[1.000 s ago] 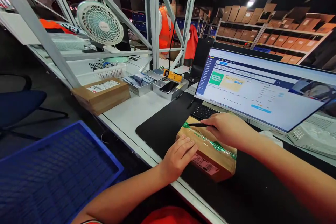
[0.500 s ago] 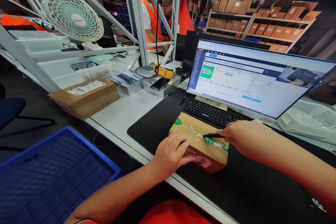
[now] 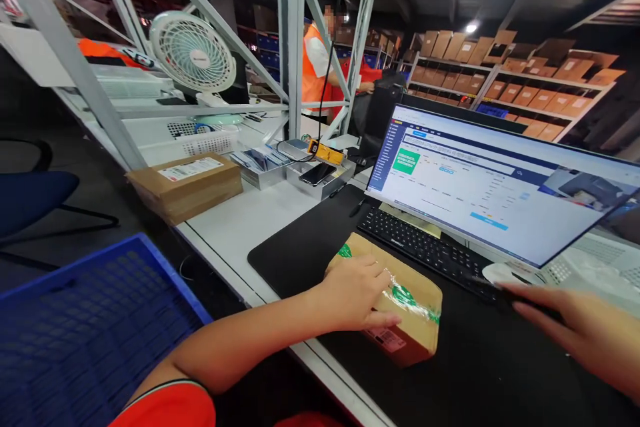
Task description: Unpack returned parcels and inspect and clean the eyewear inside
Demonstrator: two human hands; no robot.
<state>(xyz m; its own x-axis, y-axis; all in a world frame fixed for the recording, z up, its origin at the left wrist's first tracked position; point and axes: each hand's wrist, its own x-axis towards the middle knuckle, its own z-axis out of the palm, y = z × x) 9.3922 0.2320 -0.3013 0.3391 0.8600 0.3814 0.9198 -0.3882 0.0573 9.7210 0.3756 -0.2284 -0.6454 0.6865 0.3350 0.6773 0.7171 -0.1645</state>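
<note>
A small brown cardboard box [image 3: 420, 287] sealed with clear tape and green print lies on the black desk mat, the tape along its top. My left hand [image 3: 357, 293] rests palm down on the box's left part, fingers stretched over the top and thumb along the near edge. A printed label [image 3: 393, 341] shows on the near side, partly under my thumb. At the right, away from the box, my right hand [image 3: 575, 323] is closed around a slim black-handled cutter [image 3: 520, 297], its tip pointing left over the keyboard's end. Some of its fingers are out of sight.
A keyboard [image 3: 410, 243] and monitor [image 3: 480, 180] stand behind the box, with a white mouse [image 3: 505, 273] nearby. Further left are a larger carton [image 3: 195, 193], a phone [image 3: 317, 174] and a fan [image 3: 193, 53]. A blue crate [image 3: 150, 280] sits below left. A person [image 3: 315, 67] stands beyond the frame.
My right hand has drawn the cutter off the taped top and out to the right. My left hand has slid further onto the box's top. The camera view has tilted up.
</note>
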